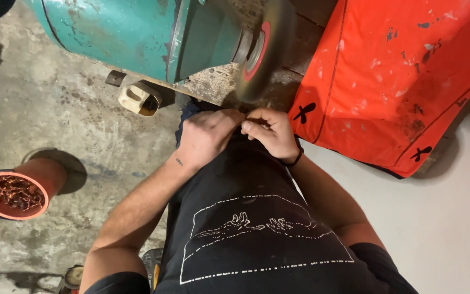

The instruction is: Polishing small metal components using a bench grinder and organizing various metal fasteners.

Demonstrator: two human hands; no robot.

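My left hand (pixel 206 135) and my right hand (pixel 272 132) are pressed together just below a spinning buffing wheel (pixel 266 48) with a red hub. The wheel sits on the shaft of a teal bench motor (pixel 137 32). Both hands pinch something small between the fingertips; it is hidden by the fingers and I cannot tell what it is. The fingertips are close under the wheel's lower edge. A dark band circles my right wrist. My black shirt with a white line drawing (pixel 251 228) fills the lower middle.
An orange cloth (pixel 393 76) with paint marks hangs to the right. An orange bucket (pixel 14 193) with reddish scraps stands on the concrete floor at left. A cream plastic part (pixel 138 98) hangs under the motor. Tools lie near my feet (pixel 74 277).
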